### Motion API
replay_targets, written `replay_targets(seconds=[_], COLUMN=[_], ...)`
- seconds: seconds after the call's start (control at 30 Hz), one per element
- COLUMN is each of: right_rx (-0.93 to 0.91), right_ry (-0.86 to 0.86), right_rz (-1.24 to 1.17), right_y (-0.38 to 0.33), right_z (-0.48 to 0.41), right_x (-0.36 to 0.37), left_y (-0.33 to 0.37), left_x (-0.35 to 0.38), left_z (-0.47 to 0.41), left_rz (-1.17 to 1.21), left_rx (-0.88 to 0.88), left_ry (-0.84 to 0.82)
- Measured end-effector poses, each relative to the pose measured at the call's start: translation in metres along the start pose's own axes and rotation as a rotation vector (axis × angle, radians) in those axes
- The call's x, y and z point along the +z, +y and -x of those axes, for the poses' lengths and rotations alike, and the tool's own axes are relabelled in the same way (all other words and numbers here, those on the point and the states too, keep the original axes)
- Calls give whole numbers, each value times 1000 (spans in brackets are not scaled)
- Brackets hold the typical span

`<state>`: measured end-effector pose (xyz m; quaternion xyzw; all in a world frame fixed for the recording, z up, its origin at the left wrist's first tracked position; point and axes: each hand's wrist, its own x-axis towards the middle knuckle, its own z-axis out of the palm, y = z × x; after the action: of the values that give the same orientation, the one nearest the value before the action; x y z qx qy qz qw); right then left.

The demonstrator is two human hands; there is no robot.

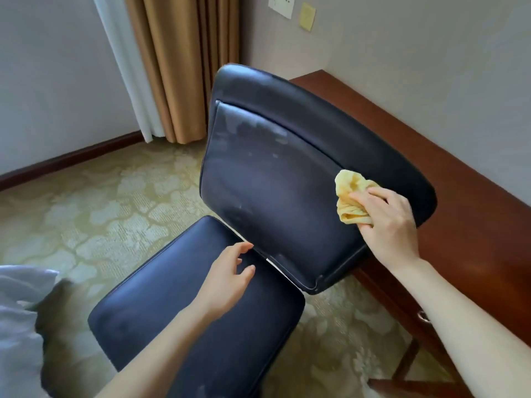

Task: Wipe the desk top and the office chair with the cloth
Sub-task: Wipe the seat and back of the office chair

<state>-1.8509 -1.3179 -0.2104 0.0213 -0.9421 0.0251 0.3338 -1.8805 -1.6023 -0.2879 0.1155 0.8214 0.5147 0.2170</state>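
Note:
A dark blue leather office chair fills the middle of the head view; its backrest (273, 179) shows pale smears near the top, and its seat (172, 305) lies below. My right hand (388, 222) grips a bunched yellow cloth (352, 196) and presses it against the right side of the backrest. My left hand (230, 271) hovers with relaxed fingers over the back of the seat, holding nothing. The reddish-brown wooden desk top (474, 225) runs along the wall behind and to the right of the chair.
Patterned beige carpet (100, 211) covers the floor on the left. Tan and white curtains (172, 67) hang in the corner. A white pillow or bedding (17, 326) lies at the lower left. The desk has a drawer handle (424, 315) and a leg (408, 366).

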Motion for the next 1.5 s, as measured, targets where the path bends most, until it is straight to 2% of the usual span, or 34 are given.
replay_targets(seconds=[0.07,0.2,0.33,0.4,0.53,0.63,0.73,0.83,1.03,1.23,1.33,1.5], right_rx=[-52,10,-255,-314,-503,-516,-545,-589,-519,-496,-601,-752], right_ry=[-1,50,-48,-106,-52,-22,-18,-15,140,328,249,56], right_rz=[-19,-13,28,79,156,229,259,417,640,532,551,648], right_y=[2,-2,-14,-20,-22,-22,-25,-32,-30,-36,-31,-11], right_z=[-2,11,33,45,57,70,88,120,175,193,202,225], right_x=[16,39,66,80,116,139,156,187,239,261,256,235], left_y=[-3,-15,-38,-52,-93,-135,-174,-228,-325,-336,-335,-336], left_x=[5,11,34,48,84,114,137,155,181,188,187,187], left_z=[0,-14,-23,-29,-59,-84,-105,-127,-155,-167,-170,-171], left_rz=[-14,-74,-57,-44,-60,-48,-145,-188,-285,-574,-708,-747], left_rx=[-2,22,-8,-36,1,85,254,384,522,437,395,396], left_ry=[22,61,99,124,240,317,365,408,327,290,304,293])
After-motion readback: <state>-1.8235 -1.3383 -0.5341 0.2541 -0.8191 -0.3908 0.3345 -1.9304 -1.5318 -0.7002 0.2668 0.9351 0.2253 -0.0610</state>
